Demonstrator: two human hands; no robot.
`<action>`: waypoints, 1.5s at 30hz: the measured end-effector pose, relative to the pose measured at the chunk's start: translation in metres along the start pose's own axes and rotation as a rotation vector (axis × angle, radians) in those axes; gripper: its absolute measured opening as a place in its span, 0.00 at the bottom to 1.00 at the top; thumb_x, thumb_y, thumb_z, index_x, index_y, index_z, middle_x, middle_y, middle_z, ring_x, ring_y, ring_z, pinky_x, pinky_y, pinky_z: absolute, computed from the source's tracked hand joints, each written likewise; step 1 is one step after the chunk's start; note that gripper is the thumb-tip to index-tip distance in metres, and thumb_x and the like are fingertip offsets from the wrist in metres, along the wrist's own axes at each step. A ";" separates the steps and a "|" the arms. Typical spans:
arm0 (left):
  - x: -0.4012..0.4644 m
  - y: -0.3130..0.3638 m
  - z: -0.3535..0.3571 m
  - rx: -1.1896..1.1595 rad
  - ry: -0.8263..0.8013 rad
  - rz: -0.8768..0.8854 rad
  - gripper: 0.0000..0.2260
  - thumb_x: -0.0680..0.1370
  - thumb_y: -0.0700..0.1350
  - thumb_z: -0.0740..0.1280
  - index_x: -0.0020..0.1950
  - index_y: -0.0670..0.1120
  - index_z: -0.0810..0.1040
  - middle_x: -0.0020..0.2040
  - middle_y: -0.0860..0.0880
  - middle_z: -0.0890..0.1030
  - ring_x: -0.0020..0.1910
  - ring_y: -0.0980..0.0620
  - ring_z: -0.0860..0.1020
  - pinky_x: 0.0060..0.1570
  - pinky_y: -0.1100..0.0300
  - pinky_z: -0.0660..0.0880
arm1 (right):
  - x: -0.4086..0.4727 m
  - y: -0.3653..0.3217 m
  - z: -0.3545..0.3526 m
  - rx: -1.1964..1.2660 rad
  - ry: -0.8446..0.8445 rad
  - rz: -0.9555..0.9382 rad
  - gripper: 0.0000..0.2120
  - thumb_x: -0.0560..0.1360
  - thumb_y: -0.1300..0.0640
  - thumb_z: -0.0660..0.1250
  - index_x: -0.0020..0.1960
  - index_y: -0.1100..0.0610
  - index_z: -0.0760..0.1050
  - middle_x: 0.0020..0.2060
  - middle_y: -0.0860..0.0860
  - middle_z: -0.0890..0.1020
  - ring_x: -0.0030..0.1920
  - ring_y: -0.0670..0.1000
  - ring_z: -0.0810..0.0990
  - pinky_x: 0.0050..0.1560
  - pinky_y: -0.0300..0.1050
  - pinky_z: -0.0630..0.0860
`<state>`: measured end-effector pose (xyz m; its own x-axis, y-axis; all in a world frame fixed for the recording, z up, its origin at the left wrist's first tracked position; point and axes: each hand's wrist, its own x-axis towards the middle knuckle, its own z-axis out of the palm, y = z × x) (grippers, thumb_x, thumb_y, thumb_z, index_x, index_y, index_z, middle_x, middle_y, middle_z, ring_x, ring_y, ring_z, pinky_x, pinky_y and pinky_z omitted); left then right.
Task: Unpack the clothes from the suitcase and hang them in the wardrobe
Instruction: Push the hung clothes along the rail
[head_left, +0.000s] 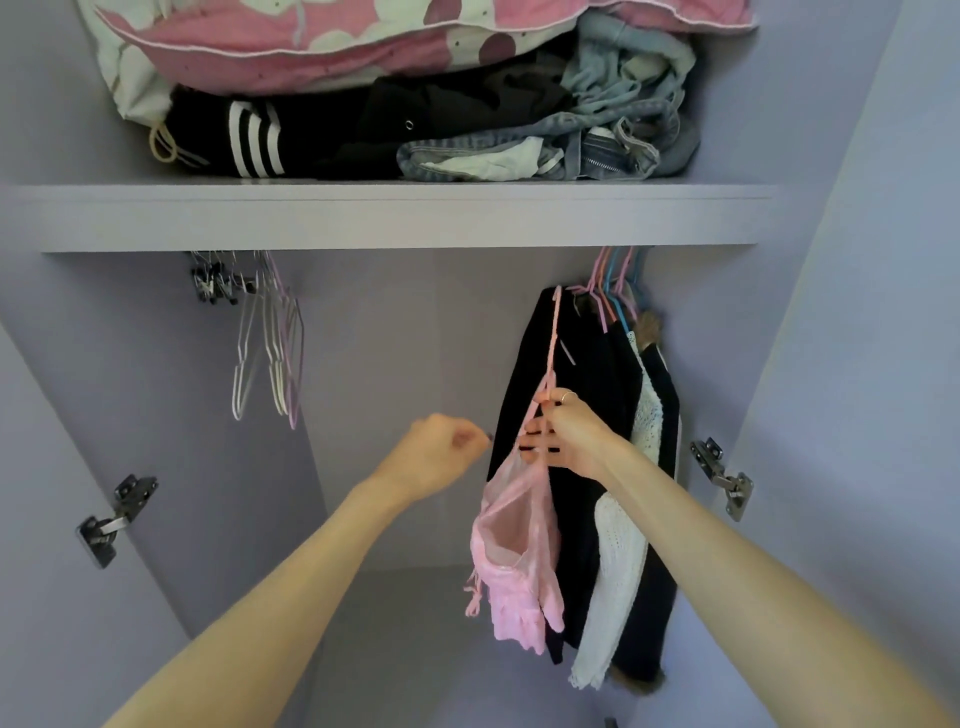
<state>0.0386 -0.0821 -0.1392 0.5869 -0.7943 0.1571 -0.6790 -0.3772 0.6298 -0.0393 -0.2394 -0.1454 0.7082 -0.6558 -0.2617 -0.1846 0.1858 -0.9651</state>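
Observation:
A pink sheer top (514, 561) dangles from a pink hanger (554, 332) inside the lilac wardrobe. My right hand (566, 434) grips the hanger's lower part together with the top's strap, in front of a hanging black garment (582, 374). My left hand (441, 457) hovers just left of it with fingers curled and nothing visible in them. A white knit piece (618, 561) and more dark clothes hang further right on coloured hangers (615, 291). The suitcase is out of view.
Several bare metal hangers (270, 343) hang at the left of the rail. The shelf (395, 213) above carries folded dark clothes, denim and a pink-and-white bundle. Door hinges (117, 514) (724, 478) stick out on both sides.

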 end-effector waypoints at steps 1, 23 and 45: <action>0.007 -0.001 -0.009 0.110 0.109 0.024 0.10 0.79 0.45 0.62 0.56 0.45 0.80 0.56 0.48 0.81 0.54 0.50 0.78 0.52 0.63 0.71 | 0.002 0.000 -0.004 0.019 0.035 0.009 0.12 0.81 0.64 0.49 0.59 0.54 0.67 0.36 0.55 0.72 0.31 0.51 0.73 0.32 0.44 0.75; 0.137 0.008 -0.063 0.892 0.778 0.284 0.45 0.68 0.47 0.69 0.77 0.44 0.44 0.76 0.41 0.47 0.74 0.37 0.45 0.69 0.35 0.38 | 0.118 -0.084 -0.065 -0.126 0.385 -0.204 0.10 0.78 0.67 0.52 0.51 0.58 0.71 0.34 0.53 0.78 0.24 0.49 0.62 0.23 0.39 0.60; 0.145 0.003 -0.058 0.889 0.816 0.265 0.51 0.66 0.47 0.68 0.75 0.46 0.33 0.76 0.43 0.44 0.73 0.40 0.31 0.68 0.36 0.35 | 0.165 -0.081 -0.067 -0.118 0.269 -0.032 0.15 0.80 0.62 0.57 0.63 0.68 0.70 0.40 0.59 0.79 0.38 0.52 0.77 0.36 0.42 0.75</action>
<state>0.1472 -0.1708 -0.0698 0.2724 -0.4858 0.8306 -0.6955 -0.6959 -0.1789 0.0463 -0.4117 -0.1112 0.5115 -0.8335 -0.2092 -0.2543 0.0858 -0.9633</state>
